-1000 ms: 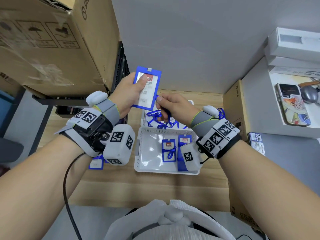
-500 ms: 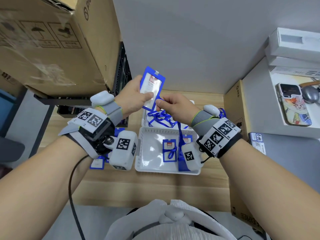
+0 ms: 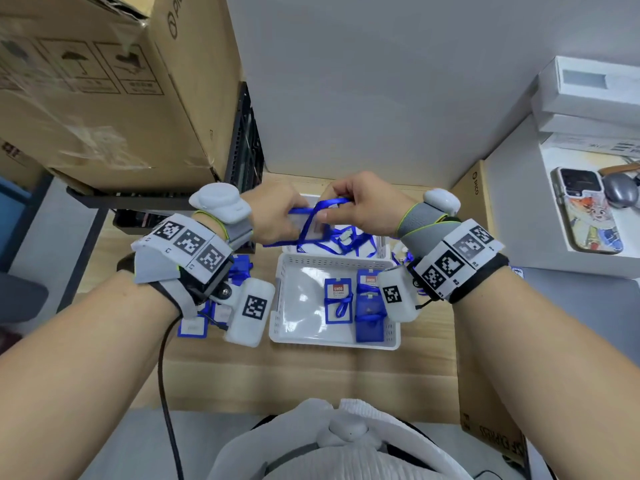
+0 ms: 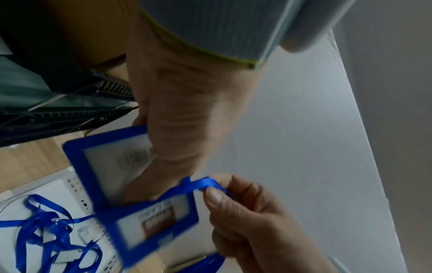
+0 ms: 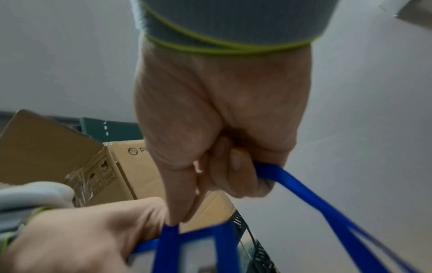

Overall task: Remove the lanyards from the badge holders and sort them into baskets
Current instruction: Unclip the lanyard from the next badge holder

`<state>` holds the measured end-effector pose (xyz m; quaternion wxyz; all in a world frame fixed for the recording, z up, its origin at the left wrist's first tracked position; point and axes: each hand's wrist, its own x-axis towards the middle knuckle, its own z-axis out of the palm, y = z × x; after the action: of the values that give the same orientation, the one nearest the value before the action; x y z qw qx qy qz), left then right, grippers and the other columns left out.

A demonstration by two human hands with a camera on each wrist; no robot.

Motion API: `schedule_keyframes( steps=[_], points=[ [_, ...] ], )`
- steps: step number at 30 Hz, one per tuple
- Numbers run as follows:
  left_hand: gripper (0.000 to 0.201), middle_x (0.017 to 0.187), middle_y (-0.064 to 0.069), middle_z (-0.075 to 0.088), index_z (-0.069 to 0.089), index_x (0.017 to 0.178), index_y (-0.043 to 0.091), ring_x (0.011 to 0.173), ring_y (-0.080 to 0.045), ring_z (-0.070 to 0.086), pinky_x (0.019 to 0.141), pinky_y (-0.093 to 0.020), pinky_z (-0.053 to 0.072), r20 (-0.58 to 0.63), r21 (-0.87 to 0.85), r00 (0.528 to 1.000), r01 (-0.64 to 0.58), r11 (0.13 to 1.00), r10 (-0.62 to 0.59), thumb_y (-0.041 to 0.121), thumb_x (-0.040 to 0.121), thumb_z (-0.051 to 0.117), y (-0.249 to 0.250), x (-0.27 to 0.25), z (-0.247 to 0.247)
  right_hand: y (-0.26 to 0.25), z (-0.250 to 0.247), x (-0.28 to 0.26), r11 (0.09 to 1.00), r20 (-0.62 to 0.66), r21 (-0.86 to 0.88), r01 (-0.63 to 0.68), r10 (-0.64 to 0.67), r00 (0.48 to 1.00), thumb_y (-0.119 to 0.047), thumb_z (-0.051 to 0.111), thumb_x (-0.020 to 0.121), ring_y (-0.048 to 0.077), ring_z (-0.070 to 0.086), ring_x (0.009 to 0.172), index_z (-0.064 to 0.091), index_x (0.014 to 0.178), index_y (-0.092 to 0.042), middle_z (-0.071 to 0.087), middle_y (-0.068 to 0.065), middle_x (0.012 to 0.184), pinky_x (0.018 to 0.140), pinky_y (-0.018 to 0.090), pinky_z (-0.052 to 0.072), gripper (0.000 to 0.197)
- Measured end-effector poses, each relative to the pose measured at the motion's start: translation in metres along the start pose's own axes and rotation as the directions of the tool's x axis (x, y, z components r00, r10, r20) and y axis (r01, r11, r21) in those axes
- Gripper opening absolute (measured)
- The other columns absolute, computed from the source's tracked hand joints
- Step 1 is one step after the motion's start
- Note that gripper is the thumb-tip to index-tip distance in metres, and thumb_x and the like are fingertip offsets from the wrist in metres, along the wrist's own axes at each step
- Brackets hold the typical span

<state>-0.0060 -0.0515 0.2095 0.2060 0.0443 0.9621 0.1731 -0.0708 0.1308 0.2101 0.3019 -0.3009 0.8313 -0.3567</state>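
Note:
My left hand point(image 3: 277, 216) grips a blue-framed badge holder point(image 4: 110, 166), held above the far basket. My right hand point(image 3: 360, 209) pinches the blue lanyard ribbon point(image 3: 329, 204) looped at the holder's top; the ribbon point(image 5: 304, 188) runs out from under its curled fingers. In the left wrist view a second blue frame with a red card point(image 4: 154, 219) overlaps the first one, blurred. The near white basket point(image 3: 277, 306) holds badge holders point(image 3: 337, 299) with ribbon on them. The far white basket point(image 3: 381, 244) holds loose blue lanyards point(image 3: 349, 242).
Large cardboard boxes point(image 3: 104, 91) sit on a dark rack at the left. More blue badge holders point(image 3: 192, 327) lie on the wooden desk beside the near basket. A cardboard box point(image 3: 471, 195), a phone point(image 3: 585, 209) and white boxes point(image 3: 588, 95) are at the right.
Both hands have come down from in front of the wall to just above the far basket. The badge holder went from upright to lying low in the left hand.

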Motion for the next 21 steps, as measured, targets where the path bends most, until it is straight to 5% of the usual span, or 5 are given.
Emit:
schedule_keyframes(
  steps=[4,8,10,16,21],
  points=[
    [0.028,0.096,0.005,0.069,0.066,0.108,0.021,0.084,-0.015,0.064,0.073,-0.03,0.053,0.195,-0.052,0.973,-0.112,0.992,0.12,0.034,0.084,0.073,0.002,-0.001,0.005,-0.002,-0.004,0.002,0.995,-0.03,-0.086,0.042,-0.044,0.999,-0.012,0.075,0.083,0.005,0.041,0.047,0.074,0.092,-0.014,0.053,-0.013,0.049,0.052,0.02,0.037,0.01],
    [0.044,0.097,0.008,0.067,0.057,0.108,0.024,0.084,-0.011,0.064,0.078,-0.035,0.056,0.206,-0.077,0.974,-0.079,0.994,0.094,0.044,0.076,0.079,-0.002,0.005,0.011,-0.002,-0.008,0.0,0.997,0.08,-0.037,0.073,-0.069,0.994,-0.021,0.077,0.082,0.03,0.066,0.071,0.076,0.087,-0.022,0.074,0.01,0.076,0.068,0.039,0.053,0.006],
    [0.036,0.091,0.007,0.07,0.063,0.101,0.024,0.081,-0.013,0.067,0.078,-0.038,0.058,0.223,-0.055,0.97,-0.083,0.995,0.093,0.042,0.075,0.08,-0.001,0.004,0.007,-0.002,-0.012,-0.002,0.998,0.13,0.008,0.059,-0.06,0.99,-0.022,0.078,0.081,0.034,0.063,0.063,0.076,0.091,-0.023,0.072,0.014,0.071,0.062,0.029,0.048,0.01],
    [0.016,0.075,0.013,0.073,0.075,0.081,0.03,0.067,-0.004,0.066,0.068,-0.028,0.056,0.244,-0.142,0.965,-0.061,0.988,0.095,0.039,0.071,0.084,0.003,-0.003,-0.003,-0.004,-0.025,-0.003,0.993,0.209,-0.1,0.065,-0.043,0.977,-0.024,0.077,0.082,0.0,0.053,0.049,0.077,0.093,-0.018,0.062,-0.02,0.051,0.051,0.006,0.034,0.012],
    [0.026,0.086,0.014,0.075,0.077,0.094,0.027,0.079,-0.006,0.069,0.078,-0.032,0.059,0.317,-0.152,0.941,-0.07,0.986,0.116,0.041,0.073,0.083,0.005,-0.004,-0.002,0.0,-0.029,0.002,0.99,0.225,-0.136,0.029,0.002,0.974,-0.035,0.076,0.081,0.0,0.06,0.065,0.078,0.089,-0.026,0.075,-0.005,0.08,0.067,0.018,0.047,0.013]
  ],
)
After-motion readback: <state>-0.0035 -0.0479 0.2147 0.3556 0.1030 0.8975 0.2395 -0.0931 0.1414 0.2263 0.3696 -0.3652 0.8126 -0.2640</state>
